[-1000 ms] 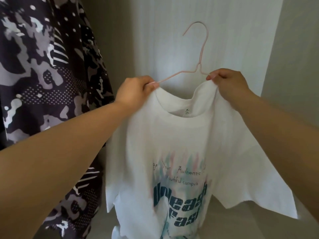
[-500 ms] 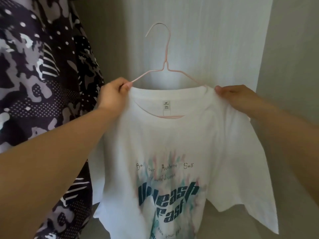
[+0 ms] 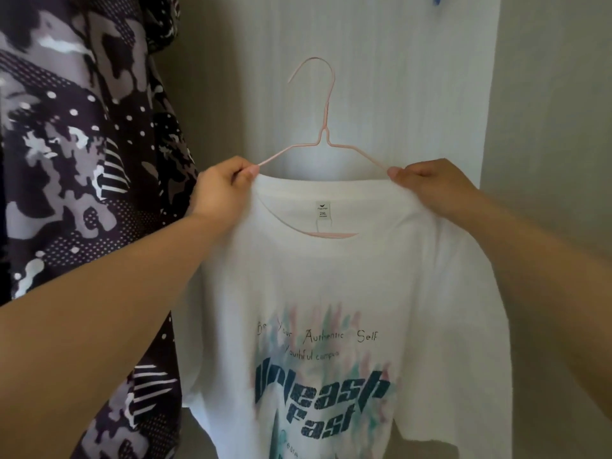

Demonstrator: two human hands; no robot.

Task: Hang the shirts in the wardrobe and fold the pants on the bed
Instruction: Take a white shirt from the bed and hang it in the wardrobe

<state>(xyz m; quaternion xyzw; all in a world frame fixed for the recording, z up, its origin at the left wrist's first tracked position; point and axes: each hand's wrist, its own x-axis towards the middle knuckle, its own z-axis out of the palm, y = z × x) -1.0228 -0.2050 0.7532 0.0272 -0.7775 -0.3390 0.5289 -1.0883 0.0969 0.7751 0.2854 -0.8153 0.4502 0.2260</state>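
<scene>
**Desk:** What does the frame show?

**Photographer:** Inside a wardrobe, a person holds a white cotton T-shirt with a teal-and-navy print (image 3: pixel 331 286) up before the pale back panel (image 3: pixel 397 77). The shirt sits on a thin pink wire hanger (image 3: pixel 324 129), whose lower bar shows through the neck opening. The left hand (image 3: pixel 222 193) pinches the shirt's shoulder and the wire there. The right hand (image 3: pixel 430 185) pinches the other shoulder the same way.

**Desk:** And the step?

**Photographer:** Probably hooking it onto the rail, which is out of view above. To do it well, hold both shoulders level so the collar sits centred under the hook. Lift the hook above the rail, lower it on, and let go only once the wire bears the weight. If the hanger tilts, the wide neck could slide off one arm.

**Desk:** The count?

**Photographer:** Two hands, one white T-shirt and one pink hanger. One dark camouflage-patterned garment (image 3: pixel 76 144) hangs just to the left. One small blue object (image 3: pixel 436 0) sits at the top edge, too cropped to name. No pants are in view.
</scene>
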